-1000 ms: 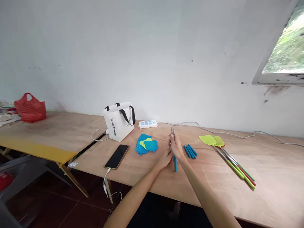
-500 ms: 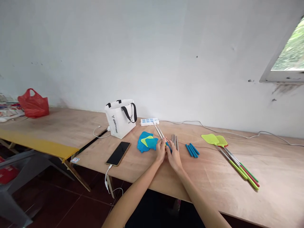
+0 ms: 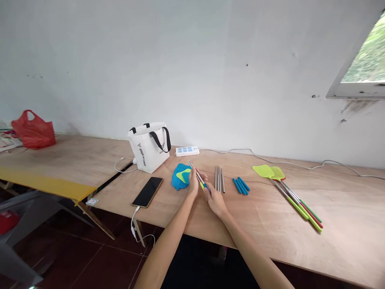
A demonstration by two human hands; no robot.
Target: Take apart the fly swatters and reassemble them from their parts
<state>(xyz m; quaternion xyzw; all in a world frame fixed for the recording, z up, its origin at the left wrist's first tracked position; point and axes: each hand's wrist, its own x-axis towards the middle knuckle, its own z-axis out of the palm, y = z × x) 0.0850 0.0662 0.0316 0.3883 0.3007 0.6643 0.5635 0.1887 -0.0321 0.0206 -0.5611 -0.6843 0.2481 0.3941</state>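
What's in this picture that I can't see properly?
In the head view:
- Blue and yellow grips: lower ends hidden by the right hand.
- Blue swatter heads: partly covered by the left hand.
- White bag: front side hides the bottom inside.
- Red bag: plastic hides any contents.
- Window: cut off by the right edge.

A whitish wall (image 3: 180,72) with scattered dark marks stands behind two wooden tables, the right one (image 3: 345,196) bare-edged and the left one (image 3: 81,156) with a yellow front strip (image 3: 45,184). Bright greenery fills the window (image 3: 368,60) at upper right, above a brownish stain (image 3: 357,106). Dark reddish tiles cover the floor (image 3: 90,257).
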